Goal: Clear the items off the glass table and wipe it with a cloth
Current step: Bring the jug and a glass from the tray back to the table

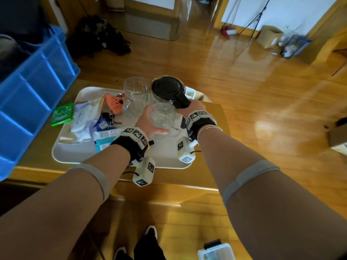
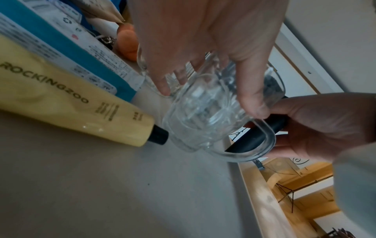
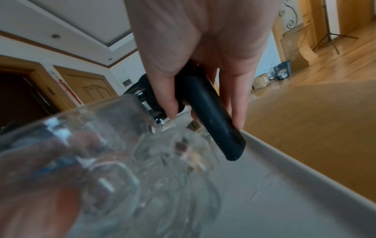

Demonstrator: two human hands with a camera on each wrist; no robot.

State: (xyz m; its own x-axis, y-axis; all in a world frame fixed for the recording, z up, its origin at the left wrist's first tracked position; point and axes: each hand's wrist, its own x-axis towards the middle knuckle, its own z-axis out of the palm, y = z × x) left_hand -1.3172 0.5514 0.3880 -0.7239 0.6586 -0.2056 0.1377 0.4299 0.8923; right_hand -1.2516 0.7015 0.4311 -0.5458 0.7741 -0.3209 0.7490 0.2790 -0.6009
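Note:
A beige tray (image 1: 116, 156) lies on a wooden top. My left hand (image 1: 150, 122) grips a clear glass mug (image 1: 162, 117) by its body, low over the tray's middle; whether it touches the tray I cannot tell. In the left wrist view my fingers (image 2: 250, 96) wrap the mug (image 2: 203, 116), its handle pointing toward my right hand (image 2: 321, 125). My right hand (image 1: 191, 107) holds the black handle (image 3: 213, 120) of a glass pot with a black lid (image 1: 168, 89) at the tray's far right. A second glass mug (image 1: 135, 96) stands left of the pot.
The tray's left half holds papers (image 1: 84, 117), an orange plush keychain (image 1: 114, 104), a teal packet (image 1: 102, 145) and a yellow tube (image 2: 71, 103). A green pack (image 1: 62, 114) lies beside the tray. A blue crate (image 1: 32, 102) stands left. Polished wood floor spreads right.

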